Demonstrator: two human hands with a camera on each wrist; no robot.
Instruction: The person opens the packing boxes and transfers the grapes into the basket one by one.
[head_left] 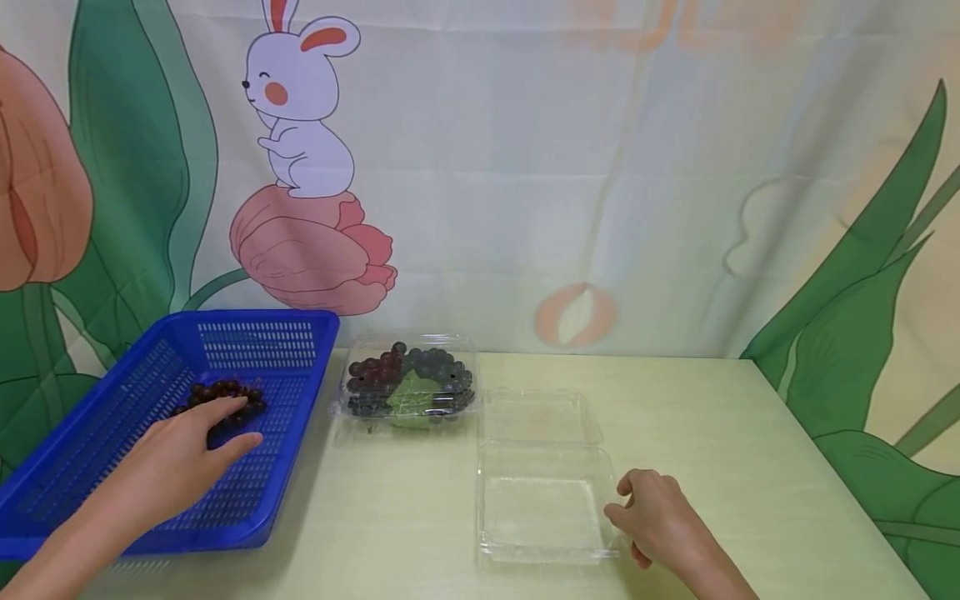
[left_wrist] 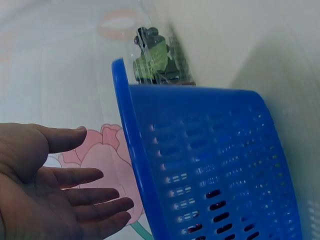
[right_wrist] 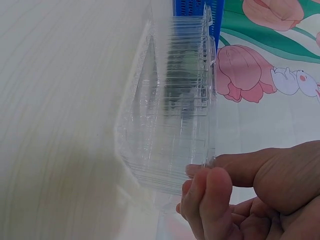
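The left hand [head_left: 187, 454] is widely open: its fingers are straight and slightly spread, and the thumb stands well away from them. It hangs over the blue basket [head_left: 255, 342] at the left side of the counter [head_left: 712, 433], above a bunch of dark grapes [head_left: 225, 388] that lies inside, toward the far part; the left wrist view shows this hand higher than the basket's rim. The right hand [head_left: 660, 517] is narrow, with its fingers curled, and between thumb and fingertips it pinches the right edge of the open clear container [head_left: 538, 517]. This container rests on the counter to the right of the basket, its base at the near side and its lid unfolded toward the far side. Between the basket and the container, somewhat farther, stands a closed clear box [head_left: 427, 342] with packed grapes [head_left: 375, 375] and a green leaf [head_left: 414, 400]. Behind the counter hangs a cloth [head_left: 487, 167] printed with a rabbit and flowers.
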